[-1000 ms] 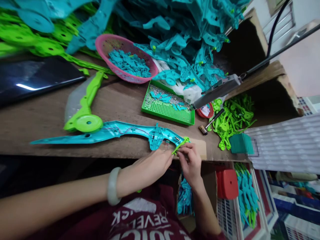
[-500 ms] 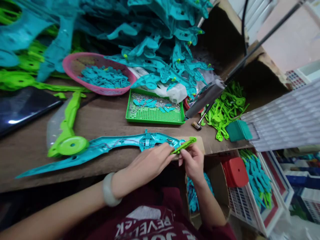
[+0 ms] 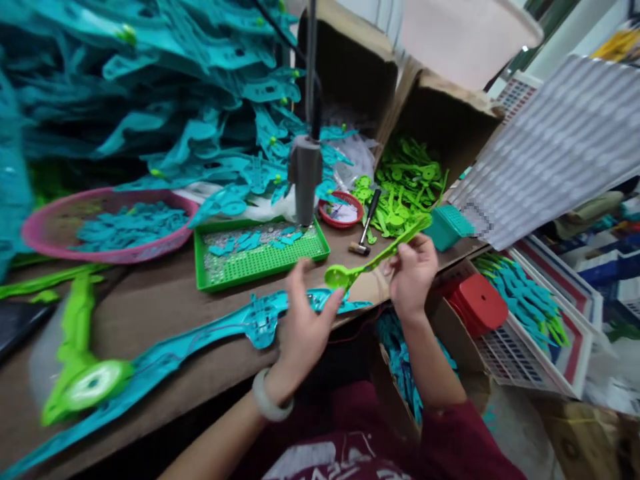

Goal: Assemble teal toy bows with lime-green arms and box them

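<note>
Spread wide and holding nothing, the left hand (image 3: 306, 323) is over the turquoise bow-shaped shell (image 3: 263, 319); the right hand (image 3: 415, 277) pinches a lime-green round-ended strip (image 3: 380, 257) above the bench (image 3: 165, 307). From the left: a lime-green wheeled piece (image 3: 83, 393) overlapping the shell, a pink colander (image 3: 120, 254), a green perforated tray (image 3: 270, 260), a hammer (image 3: 370, 212) and a teal box (image 3: 447, 228).

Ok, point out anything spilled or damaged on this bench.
Loose green plastic parts spill from the mouth of the cardboard box onto the bench, beside the hammer, so they look uncontained. I can't make out any damage on the round-ended green piece in the right hand.
</note>
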A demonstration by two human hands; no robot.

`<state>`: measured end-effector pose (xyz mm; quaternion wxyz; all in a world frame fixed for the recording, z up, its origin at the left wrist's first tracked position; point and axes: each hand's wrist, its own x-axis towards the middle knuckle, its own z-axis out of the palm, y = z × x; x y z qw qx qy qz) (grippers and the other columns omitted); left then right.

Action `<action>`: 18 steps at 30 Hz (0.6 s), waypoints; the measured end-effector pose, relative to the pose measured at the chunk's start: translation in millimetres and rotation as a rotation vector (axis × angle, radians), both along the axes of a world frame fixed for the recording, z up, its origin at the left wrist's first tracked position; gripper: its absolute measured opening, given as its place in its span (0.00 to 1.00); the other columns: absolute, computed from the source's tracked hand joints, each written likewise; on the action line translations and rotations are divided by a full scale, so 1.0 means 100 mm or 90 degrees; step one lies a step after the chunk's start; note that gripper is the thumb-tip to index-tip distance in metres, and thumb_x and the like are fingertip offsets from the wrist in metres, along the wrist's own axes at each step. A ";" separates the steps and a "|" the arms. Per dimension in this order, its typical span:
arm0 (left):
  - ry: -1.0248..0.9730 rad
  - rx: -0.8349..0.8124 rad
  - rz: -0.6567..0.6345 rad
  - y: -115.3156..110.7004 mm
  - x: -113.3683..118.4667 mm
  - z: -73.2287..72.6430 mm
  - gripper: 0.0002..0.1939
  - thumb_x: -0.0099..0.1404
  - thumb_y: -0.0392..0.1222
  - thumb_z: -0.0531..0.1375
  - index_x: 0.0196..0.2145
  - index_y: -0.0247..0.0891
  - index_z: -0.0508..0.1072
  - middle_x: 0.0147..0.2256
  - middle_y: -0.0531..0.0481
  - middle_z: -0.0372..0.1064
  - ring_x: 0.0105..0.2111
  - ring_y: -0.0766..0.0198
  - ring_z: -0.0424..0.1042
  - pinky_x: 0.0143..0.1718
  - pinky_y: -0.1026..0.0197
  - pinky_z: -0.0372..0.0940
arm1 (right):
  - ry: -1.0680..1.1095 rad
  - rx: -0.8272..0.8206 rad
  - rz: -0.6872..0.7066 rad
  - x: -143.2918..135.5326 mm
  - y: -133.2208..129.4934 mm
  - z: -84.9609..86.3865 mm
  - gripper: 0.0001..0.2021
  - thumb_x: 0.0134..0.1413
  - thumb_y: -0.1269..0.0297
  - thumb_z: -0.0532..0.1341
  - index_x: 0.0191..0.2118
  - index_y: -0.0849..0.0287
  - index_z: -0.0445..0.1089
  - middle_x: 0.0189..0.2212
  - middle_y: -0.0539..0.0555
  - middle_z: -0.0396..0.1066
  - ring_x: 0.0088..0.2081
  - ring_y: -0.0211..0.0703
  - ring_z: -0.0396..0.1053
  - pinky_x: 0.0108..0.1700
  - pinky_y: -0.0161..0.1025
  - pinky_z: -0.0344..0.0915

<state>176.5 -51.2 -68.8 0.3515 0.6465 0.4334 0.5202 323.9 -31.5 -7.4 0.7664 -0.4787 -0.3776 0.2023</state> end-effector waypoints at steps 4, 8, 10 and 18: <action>0.168 0.139 -0.064 0.18 -0.16 0.27 0.32 0.69 0.56 0.60 0.64 0.38 0.62 0.62 0.36 0.64 0.64 0.45 0.63 0.65 0.40 0.58 | 0.062 -0.103 0.098 -0.09 -0.07 -0.31 0.08 0.49 0.64 0.62 0.35 0.56 0.63 0.24 0.42 0.64 0.16 0.27 0.59 0.14 0.26 0.60; 0.182 -0.030 -0.331 0.30 -0.20 0.42 0.17 0.73 0.51 0.53 0.41 0.40 0.78 0.32 0.50 0.78 0.34 0.58 0.77 0.40 0.59 0.71 | 0.131 -0.157 0.239 -0.22 -0.15 -0.43 0.10 0.46 0.63 0.66 0.34 0.57 0.65 0.23 0.43 0.66 0.17 0.29 0.62 0.15 0.26 0.63; 0.189 -0.091 -0.379 0.34 -0.26 0.42 0.18 0.72 0.50 0.54 0.35 0.40 0.79 0.26 0.53 0.75 0.28 0.61 0.74 0.35 0.62 0.69 | 0.133 -0.201 0.354 -0.20 -0.15 -0.46 0.11 0.45 0.62 0.68 0.34 0.58 0.68 0.22 0.43 0.68 0.16 0.30 0.63 0.16 0.27 0.64; 0.097 0.155 0.092 0.26 -0.56 0.29 0.27 0.67 0.53 0.62 0.61 0.46 0.66 0.63 0.41 0.62 0.64 0.46 0.62 0.63 0.41 0.61 | -0.137 -0.088 0.255 0.06 -0.28 -0.26 0.07 0.61 0.62 0.64 0.41 0.58 0.75 0.26 0.47 0.71 0.23 0.34 0.72 0.27 0.33 0.73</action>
